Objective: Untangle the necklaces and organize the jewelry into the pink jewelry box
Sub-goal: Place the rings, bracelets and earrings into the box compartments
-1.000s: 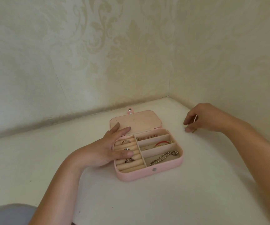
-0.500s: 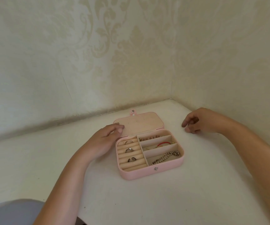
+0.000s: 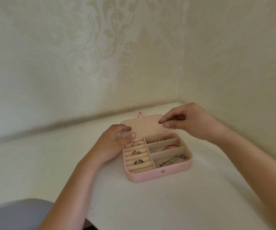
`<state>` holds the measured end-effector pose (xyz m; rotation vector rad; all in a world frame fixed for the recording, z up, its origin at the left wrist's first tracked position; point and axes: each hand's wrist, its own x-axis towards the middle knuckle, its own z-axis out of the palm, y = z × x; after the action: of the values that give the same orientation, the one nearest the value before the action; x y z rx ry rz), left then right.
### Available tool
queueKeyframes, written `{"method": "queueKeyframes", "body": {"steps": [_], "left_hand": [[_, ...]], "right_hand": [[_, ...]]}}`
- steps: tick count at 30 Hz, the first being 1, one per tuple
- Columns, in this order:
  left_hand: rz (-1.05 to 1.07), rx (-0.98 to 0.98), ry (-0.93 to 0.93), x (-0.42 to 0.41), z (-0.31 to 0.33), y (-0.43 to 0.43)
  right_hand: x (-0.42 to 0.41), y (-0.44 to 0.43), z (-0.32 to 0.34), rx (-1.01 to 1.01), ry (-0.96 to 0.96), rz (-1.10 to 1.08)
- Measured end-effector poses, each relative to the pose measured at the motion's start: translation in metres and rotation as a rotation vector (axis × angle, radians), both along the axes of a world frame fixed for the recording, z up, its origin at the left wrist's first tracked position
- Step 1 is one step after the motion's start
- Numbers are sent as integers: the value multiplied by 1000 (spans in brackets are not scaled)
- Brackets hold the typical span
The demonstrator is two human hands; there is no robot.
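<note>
The pink jewelry box (image 3: 158, 175) lies open on the white table, its lid (image 3: 144, 126) folded back flat. Three rings (image 3: 137, 152) sit in the left ring rolls. Small earrings (image 3: 157, 139) fill the top right slot, a red and gold bracelet (image 3: 171, 146) the middle slot, a beaded chain (image 3: 173, 161) the bottom slot. My left hand (image 3: 112, 143) rests at the box's left rear corner, fingertips touching the lid's left edge. My right hand (image 3: 188, 121) hovers over the lid's right edge, fingers curled and apart, holding nothing I can see.
The white table (image 3: 150, 205) sits in a corner of two patterned cream walls (image 3: 84, 63), close behind and to the right of the box. A grey surface (image 3: 14, 214) shows at the lower left below the table edge.
My right hand moved left from the table beside the box to above the lid's right edge. My left hand shifted from the ring rolls back to the lid's left corner.
</note>
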<state>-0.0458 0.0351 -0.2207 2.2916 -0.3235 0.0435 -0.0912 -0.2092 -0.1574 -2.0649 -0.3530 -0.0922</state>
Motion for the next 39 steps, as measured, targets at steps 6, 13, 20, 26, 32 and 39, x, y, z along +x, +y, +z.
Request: {"method": "queueKeyframes", "body": {"steps": [6,13,20,26,32,39], "left_hand": [[11,-4,-31,3,-2,0],[8,0,-36,6,-5,2],[10,2,-36,6,-5,2],[16,4,-29,5,-4,1],[9,-14,-23,5,-4,1],[8,-12,-26,5,-5,2]], "right_hand": [[-26,52,-24,-189,31,180],[-29,56,-26,-323,0,205],[-28,52,-21,-512,-30,223],[-30,49,-18,-481,-28,228],[-30,52,-22,-358,-10,227],[-29,57,-26,-221,54,219]]}}
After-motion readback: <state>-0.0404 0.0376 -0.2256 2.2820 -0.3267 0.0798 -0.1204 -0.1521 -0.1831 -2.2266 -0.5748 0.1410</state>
